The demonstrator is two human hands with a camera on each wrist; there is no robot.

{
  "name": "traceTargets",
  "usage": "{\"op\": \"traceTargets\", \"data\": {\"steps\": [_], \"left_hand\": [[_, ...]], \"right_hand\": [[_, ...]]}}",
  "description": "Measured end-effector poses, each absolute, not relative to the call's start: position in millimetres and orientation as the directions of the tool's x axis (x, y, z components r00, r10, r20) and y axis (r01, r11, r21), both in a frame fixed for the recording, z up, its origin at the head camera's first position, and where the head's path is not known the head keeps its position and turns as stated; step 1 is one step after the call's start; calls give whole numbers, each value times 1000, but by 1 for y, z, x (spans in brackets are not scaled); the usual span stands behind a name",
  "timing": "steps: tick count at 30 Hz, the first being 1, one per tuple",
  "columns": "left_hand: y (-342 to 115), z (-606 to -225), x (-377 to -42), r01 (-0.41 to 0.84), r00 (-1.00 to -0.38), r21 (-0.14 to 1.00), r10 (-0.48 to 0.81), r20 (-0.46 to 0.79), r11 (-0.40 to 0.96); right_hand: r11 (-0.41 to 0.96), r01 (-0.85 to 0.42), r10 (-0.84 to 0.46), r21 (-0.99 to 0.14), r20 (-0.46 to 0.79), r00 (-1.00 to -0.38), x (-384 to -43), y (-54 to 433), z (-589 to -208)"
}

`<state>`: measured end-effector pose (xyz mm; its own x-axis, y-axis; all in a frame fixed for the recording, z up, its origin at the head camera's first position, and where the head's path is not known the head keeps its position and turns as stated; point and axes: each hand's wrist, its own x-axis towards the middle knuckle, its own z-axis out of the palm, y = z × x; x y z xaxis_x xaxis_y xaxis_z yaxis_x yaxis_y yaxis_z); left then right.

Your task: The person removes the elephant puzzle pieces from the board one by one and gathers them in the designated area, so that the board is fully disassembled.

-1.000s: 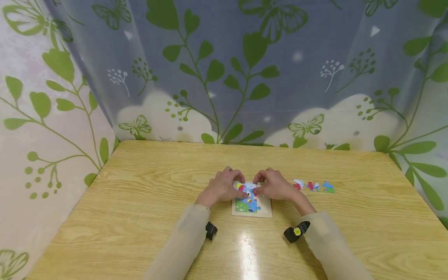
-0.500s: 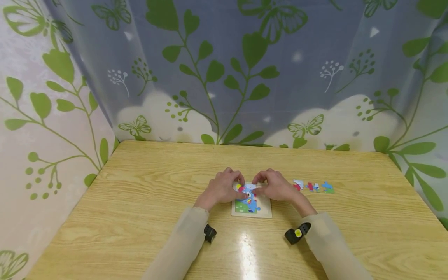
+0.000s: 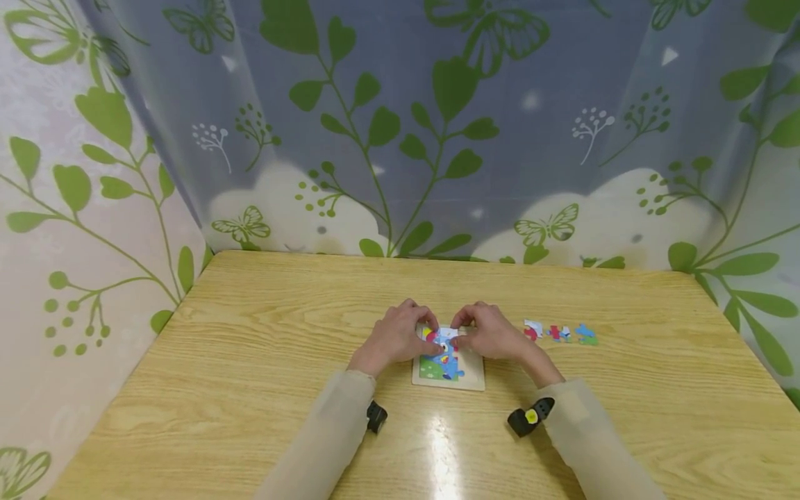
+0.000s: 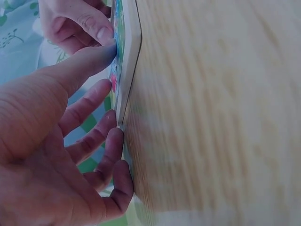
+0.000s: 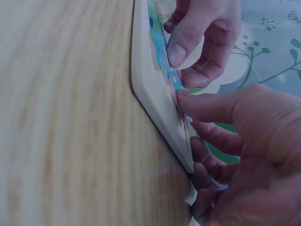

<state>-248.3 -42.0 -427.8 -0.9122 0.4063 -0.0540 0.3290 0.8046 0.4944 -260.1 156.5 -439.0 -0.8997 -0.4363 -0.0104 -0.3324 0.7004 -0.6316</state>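
A square jigsaw puzzle [image 3: 441, 367] with a pale wooden tray lies flat on the table, its picture blue, green, red and yellow. My left hand [image 3: 395, 335] holds it at the left: in the left wrist view the thumb presses the picture and curled fingers touch the picture and tray edge. On the other side my right hand [image 3: 490, 332] has thumb and index finger pinching at a puzzle piece [image 5: 178, 96] along the picture's right side. The right wrist view shows its other fingers bent beside the tray's edge. Fingers hide part of the picture.
Loose puzzle pieces lie in a row right of the right hand: a red-and-white piece [image 3: 532, 329], smaller red and blue ones [image 3: 555, 332], and a blue-and-green piece [image 3: 586, 334]. A patterned curtain [image 3: 400, 139] stands behind the wooden table [image 3: 281, 305].
Both hands stay almost where they were on the puzzle. The tray has shifted very slightly toward me. The loose pieces have not moved.
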Motion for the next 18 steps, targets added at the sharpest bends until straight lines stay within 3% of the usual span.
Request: {"op": "traceTargets", "data": {"steps": [9,18], "left_hand": [[-41,-428,-249,300,-920,505,385,-71,810],[-41,-429,-248,276,-926,512,367,-84,813]], "right_hand": [[659,-259,-394,-706,-30,-919,-258,155,-439],[586,-262,-408,-767,0,-913,-253,159,-438]]}}
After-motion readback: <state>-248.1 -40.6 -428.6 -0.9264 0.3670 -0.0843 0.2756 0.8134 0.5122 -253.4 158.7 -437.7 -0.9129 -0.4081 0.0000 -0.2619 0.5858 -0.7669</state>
